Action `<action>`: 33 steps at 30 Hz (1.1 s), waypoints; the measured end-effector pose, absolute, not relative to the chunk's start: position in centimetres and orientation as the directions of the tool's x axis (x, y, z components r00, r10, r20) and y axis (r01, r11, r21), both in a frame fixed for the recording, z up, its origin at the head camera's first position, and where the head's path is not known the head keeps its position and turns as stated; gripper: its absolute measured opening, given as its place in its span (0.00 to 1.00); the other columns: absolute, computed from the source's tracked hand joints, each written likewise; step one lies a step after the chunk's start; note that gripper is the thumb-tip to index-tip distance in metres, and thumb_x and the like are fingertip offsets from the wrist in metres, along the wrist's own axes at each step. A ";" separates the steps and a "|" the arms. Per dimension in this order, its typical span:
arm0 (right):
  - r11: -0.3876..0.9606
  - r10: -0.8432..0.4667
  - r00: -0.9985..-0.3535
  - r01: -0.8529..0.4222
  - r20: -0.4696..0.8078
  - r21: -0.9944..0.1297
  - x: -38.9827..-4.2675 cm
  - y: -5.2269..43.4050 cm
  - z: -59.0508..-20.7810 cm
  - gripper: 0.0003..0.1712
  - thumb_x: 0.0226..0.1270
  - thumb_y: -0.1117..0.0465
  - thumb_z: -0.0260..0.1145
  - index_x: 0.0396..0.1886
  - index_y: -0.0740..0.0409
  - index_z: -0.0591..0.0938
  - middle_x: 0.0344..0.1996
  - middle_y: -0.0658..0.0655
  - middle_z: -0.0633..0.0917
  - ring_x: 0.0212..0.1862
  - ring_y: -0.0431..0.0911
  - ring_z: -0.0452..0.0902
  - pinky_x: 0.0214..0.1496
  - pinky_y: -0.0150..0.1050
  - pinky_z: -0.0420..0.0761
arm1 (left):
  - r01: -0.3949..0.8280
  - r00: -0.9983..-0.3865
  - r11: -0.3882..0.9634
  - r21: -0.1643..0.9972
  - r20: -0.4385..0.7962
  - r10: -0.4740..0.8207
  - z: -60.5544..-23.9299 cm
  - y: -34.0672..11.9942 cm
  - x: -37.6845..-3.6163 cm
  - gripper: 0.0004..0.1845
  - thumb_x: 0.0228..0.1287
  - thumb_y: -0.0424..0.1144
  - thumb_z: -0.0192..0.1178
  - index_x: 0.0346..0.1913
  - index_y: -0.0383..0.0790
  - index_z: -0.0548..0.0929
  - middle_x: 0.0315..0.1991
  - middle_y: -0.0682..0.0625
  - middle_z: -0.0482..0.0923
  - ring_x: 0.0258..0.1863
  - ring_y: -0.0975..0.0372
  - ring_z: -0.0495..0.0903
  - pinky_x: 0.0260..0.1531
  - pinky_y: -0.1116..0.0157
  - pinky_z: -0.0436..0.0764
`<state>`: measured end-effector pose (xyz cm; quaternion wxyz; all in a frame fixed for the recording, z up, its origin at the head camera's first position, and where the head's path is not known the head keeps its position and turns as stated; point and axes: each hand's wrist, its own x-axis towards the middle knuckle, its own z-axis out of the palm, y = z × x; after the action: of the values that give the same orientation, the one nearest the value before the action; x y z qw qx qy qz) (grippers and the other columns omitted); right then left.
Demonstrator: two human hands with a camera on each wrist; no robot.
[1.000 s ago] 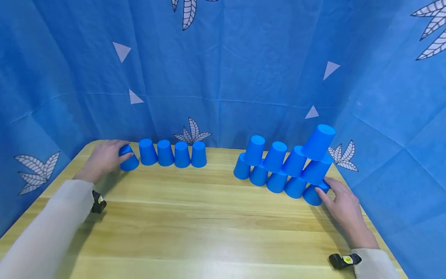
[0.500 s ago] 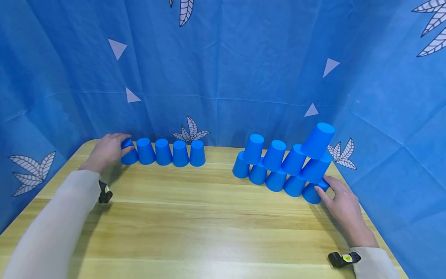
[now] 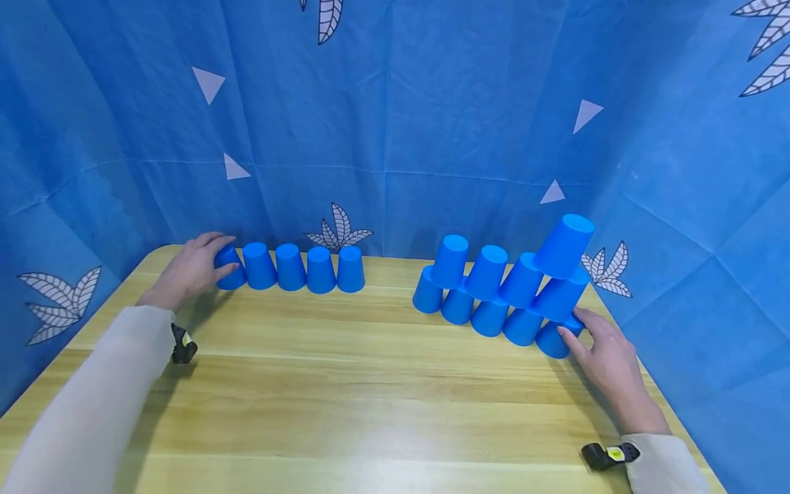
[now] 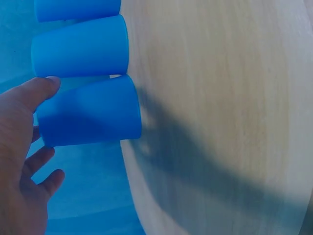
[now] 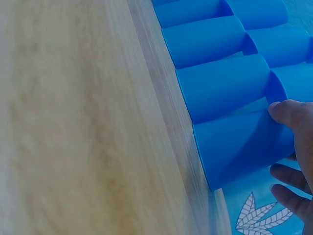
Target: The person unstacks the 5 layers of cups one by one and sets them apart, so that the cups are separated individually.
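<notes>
Several upside-down blue cups [image 3: 290, 267] stand in a row at the back left of the table. My left hand [image 3: 191, 269] holds the blue cup at the row's left end [image 4: 93, 113], thumb on one side and fingers on the other. That cup's rim rests on the wood, beside its neighbour. At the right, more blue cups form two stacked rows [image 3: 490, 319], with a single cup [image 3: 564, 245] on top at the right end. My right hand [image 3: 607, 353] grips the bottom cup at the right end [image 5: 244, 144] near its base; its far side is hidden.
The wooden table [image 3: 345, 405] fills the foreground. A blue cloth [image 3: 389, 123] with leaf and triangle prints hangs behind and along both sides, close to the cups. A gap of table lies between the left row and the stacked cups.
My left hand has shifted the leftmost cup, which was tilted and apart, upright and closer to its row. My right hand stays on its cup; the stack has not moved.
</notes>
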<state>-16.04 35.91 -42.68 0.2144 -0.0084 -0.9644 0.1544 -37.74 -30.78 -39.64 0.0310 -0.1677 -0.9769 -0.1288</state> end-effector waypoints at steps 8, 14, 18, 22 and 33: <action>0.948 0.083 -0.911 -0.053 0.405 -0.314 -16.1 36.0 -42.6 0.33 0.70 0.51 0.65 0.65 0.68 0.71 0.58 0.73 0.75 0.59 0.71 0.68 0.54 0.72 0.67 | 0.379 -0.921 0.901 0.211 0.179 0.345 -39.0 -30.5 -37.0 0.31 0.70 0.45 0.59 0.69 0.30 0.66 0.67 0.29 0.60 0.65 0.32 0.56 0.63 0.35 0.56; 0.948 0.087 -0.913 -0.047 0.398 -0.314 -16.1 35.9 -42.6 0.33 0.70 0.51 0.65 0.66 0.68 0.70 0.58 0.74 0.75 0.59 0.71 0.68 0.54 0.72 0.67 | 0.420 -0.899 0.887 0.193 0.222 0.377 -38.0 -29.4 -36.2 0.30 0.69 0.47 0.60 0.67 0.32 0.69 0.66 0.31 0.64 0.65 0.34 0.58 0.62 0.35 0.56; 0.949 0.091 -0.914 -0.041 0.395 -0.313 -16.0 35.9 -42.7 0.33 0.70 0.51 0.65 0.66 0.68 0.70 0.58 0.74 0.75 0.59 0.72 0.68 0.54 0.72 0.66 | 0.453 -0.881 0.875 0.169 0.236 0.410 -37.3 -28.0 -35.6 0.30 0.69 0.49 0.60 0.67 0.34 0.71 0.65 0.32 0.65 0.65 0.35 0.59 0.61 0.33 0.56; 0.951 0.092 -0.914 -0.038 0.396 -0.308 -16.0 35.9 -42.7 0.33 0.69 0.51 0.65 0.65 0.68 0.71 0.58 0.74 0.75 0.59 0.72 0.68 0.54 0.72 0.67 | 0.488 -0.860 0.859 0.155 0.257 0.442 -36.8 -26.4 -35.1 0.31 0.69 0.51 0.60 0.67 0.35 0.72 0.65 0.34 0.67 0.66 0.37 0.59 0.61 0.34 0.56; 0.951 0.086 -0.913 -0.044 0.399 -0.305 -16.0 35.9 -42.6 0.33 0.70 0.51 0.65 0.65 0.68 0.71 0.58 0.74 0.75 0.59 0.71 0.69 0.54 0.72 0.67 | 0.613 -0.768 0.780 0.127 0.327 0.550 -35.2 -21.2 -33.4 0.30 0.66 0.52 0.62 0.65 0.39 0.75 0.64 0.39 0.71 0.66 0.42 0.63 0.64 0.38 0.59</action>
<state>-16.01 35.86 -42.65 0.2081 -0.0108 -0.9656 0.1556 -33.44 -21.18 -35.19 0.1374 -0.3116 -0.9333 -0.1136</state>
